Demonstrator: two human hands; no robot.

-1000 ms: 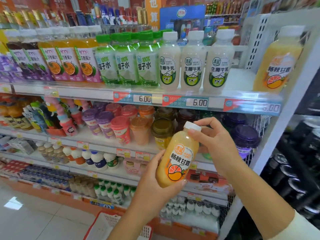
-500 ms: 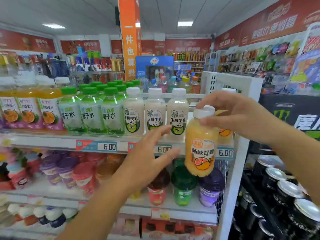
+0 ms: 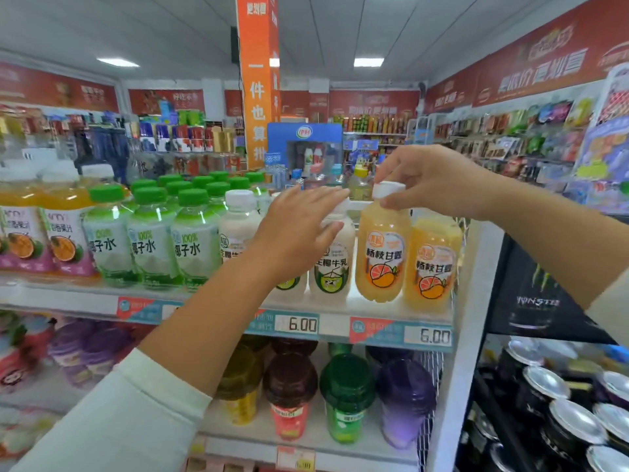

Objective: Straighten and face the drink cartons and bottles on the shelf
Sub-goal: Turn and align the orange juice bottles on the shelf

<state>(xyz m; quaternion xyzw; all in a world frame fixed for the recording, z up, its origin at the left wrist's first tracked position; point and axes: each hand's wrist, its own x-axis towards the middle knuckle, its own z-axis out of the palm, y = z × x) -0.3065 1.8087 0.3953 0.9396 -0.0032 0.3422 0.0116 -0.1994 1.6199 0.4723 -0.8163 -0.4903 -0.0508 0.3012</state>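
One view, from the head camera. Two hands reach to the top shelf (image 3: 340, 306) of a shop rack.

Right hand (image 3: 439, 180): its grip pinches the white cap (image 3: 388, 189) of an orange bottle (image 3: 383, 253), thumb and fingertips closed round the cap from above. The bottle stands upright near the shelf's right end. Its label faces front and reads 杨枝甘露 over a drawn orange slice. Whether its base touches the shelf cannot be told. Just beside it on the right stands a second orange bottle (image 3: 432, 264) with the same label.

Left hand (image 3: 299, 229): grip spread, fingers straight and holding nothing, in front of the white milk bottles (image 3: 332, 264) labelled 生椰牛乳. Contact with them cannot be told.

Further left stand green-capped bottles (image 3: 149, 236) marked "100% 椰子水", then yellow juice bottles (image 3: 64, 233) with a passion-fruit picture. Two price tags (image 3: 301, 324) on the shelf edge read "6.00".

Below, a lower shelf carries lidded cups (image 3: 345, 396) in red, green and purple. At right, a black panel (image 3: 537, 291) reads "MONSTER" above silver-topped cans (image 3: 558, 386). An orange hanging banner (image 3: 258, 80) reads 一件也算批.
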